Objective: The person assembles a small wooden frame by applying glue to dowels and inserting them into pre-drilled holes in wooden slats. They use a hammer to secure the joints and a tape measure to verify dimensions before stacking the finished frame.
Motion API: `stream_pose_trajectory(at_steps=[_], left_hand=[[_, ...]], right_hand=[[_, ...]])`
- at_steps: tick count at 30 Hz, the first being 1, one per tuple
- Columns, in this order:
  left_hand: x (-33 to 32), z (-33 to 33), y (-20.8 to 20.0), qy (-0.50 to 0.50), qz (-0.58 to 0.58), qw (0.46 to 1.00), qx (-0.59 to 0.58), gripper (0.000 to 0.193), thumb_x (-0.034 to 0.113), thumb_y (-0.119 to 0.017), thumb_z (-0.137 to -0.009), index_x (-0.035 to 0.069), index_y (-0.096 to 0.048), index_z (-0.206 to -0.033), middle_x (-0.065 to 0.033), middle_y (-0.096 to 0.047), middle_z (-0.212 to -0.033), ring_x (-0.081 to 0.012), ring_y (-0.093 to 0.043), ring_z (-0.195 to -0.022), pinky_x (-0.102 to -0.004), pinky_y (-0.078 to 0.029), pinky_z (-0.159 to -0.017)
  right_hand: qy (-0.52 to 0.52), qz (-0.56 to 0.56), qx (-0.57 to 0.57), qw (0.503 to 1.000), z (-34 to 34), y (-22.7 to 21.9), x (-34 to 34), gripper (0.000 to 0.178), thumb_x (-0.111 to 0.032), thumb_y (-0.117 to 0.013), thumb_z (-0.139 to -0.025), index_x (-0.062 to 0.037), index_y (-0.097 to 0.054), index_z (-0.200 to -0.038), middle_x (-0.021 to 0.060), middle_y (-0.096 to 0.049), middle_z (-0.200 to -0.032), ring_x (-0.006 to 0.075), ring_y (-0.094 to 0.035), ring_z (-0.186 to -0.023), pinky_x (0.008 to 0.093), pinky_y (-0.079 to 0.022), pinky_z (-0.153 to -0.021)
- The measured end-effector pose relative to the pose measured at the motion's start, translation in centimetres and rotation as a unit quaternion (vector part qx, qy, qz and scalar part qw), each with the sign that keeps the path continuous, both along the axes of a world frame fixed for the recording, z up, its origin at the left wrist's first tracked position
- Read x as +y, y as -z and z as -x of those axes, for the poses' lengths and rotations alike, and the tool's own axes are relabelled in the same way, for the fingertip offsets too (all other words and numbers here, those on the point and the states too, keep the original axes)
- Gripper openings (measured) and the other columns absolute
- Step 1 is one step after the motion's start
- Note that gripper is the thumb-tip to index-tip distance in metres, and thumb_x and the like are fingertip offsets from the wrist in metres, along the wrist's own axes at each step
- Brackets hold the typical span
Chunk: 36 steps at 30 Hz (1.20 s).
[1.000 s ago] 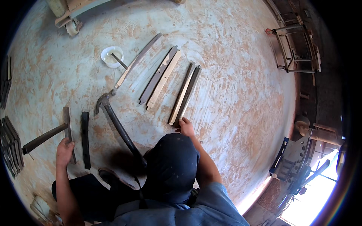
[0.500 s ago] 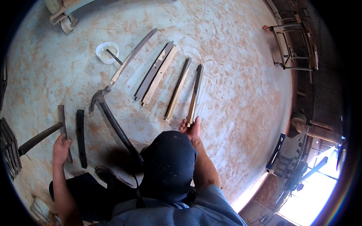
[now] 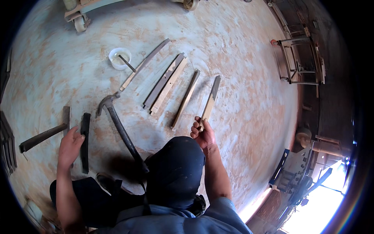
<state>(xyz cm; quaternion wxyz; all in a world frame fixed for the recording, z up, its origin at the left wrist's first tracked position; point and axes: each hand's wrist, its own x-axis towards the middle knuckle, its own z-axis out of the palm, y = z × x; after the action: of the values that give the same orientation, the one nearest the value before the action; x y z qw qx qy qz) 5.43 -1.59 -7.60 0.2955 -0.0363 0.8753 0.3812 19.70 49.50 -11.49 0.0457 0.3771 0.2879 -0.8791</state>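
My right hand grips the near end of a wooden strip, pale below and grey toward its far end. Left of it lie another narrow strip and a pair of wooden rails, one dark and one pale. My left hand, fingers apart and holding nothing, hovers over the near part of a T-shaped joined wooden piece, partly hiding its crosspiece. Just right of that hand is a dark, slightly curved wooden bar. Between my hands, a claw hammer rests with its handle toward my knee.
A white bowl with a stick in it stands beyond the hammer, beside a curved strip. Several dark slats are stacked at the far left. A wheeled wooden cart stands at the top, a metal-framed trolley at the right.
My right hand has lifted and tilted the strip, shifting it slightly right. My left hand has come off the T-shaped piece's crosspiece, and its fingers have spread. The whole view has shifted a little.
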Motion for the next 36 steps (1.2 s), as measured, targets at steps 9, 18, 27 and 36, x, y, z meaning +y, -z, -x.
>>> stream_pose_trajectory(at_steps=[9,18,27,36], left_hand=[[0.8,0.1,-1.5,0.008,0.017,1.0,-0.016,0.05,0.017,-0.064,-0.088,-0.001,-0.049,-0.133,-0.0233,-0.065,-0.111,-0.0298,-0.066,-0.103,-0.0367,-0.051,-0.089],[0.4,-0.7,-1.5,0.025,0.047,0.999,-0.005,0.049,0.016,-0.064,-0.088,0.001,-0.051,-0.132,-0.0184,-0.066,-0.105,-0.026,-0.067,-0.095,-0.0346,-0.052,-0.084],[1.4,-0.3,-2.1,0.038,0.054,0.998,0.003,0.048,0.016,-0.064,-0.087,0.001,-0.051,-0.131,-0.0248,-0.065,-0.111,-0.0333,-0.067,-0.099,-0.0388,-0.053,-0.086],[1.7,-0.4,-1.8,0.047,0.053,0.997,0.013,0.048,0.015,-0.064,-0.088,0.0,-0.051,-0.131,-0.0222,-0.066,-0.106,-0.0305,-0.068,-0.093,-0.0375,-0.053,-0.082]], right_hand=[[-0.08,-0.244,-0.236,0.937,-1.0,5.5,-1.8,0.032,-0.03,-0.057,-0.094,0.0017,-0.054,-0.099,0.0088,-0.055,-0.072,0.0205,-0.055,-0.058,0.0358,-0.05,-0.056],[-0.315,-0.523,-0.371,0.7,-0.7,9.7,-2.2,0.051,-0.041,-0.059,-0.09,0.0099,-0.059,-0.094,0.0236,-0.068,-0.084,0.03,-0.07,-0.069,0.0436,-0.055,-0.054],[-0.443,-0.611,-0.384,0.532,1.5,6.1,-2.1,0.056,-0.054,-0.054,-0.09,0.0001,-0.066,-0.101,0.0242,-0.068,-0.101,0.0406,-0.064,-0.101,0.0496,-0.049,-0.086],[-0.508,-0.622,-0.308,0.51,4.0,7.7,-5.0,0.048,-0.045,-0.063,-0.087,0.0006,-0.064,-0.103,0.0218,-0.069,-0.103,0.0332,-0.067,-0.097,0.0419,-0.053,-0.082]])
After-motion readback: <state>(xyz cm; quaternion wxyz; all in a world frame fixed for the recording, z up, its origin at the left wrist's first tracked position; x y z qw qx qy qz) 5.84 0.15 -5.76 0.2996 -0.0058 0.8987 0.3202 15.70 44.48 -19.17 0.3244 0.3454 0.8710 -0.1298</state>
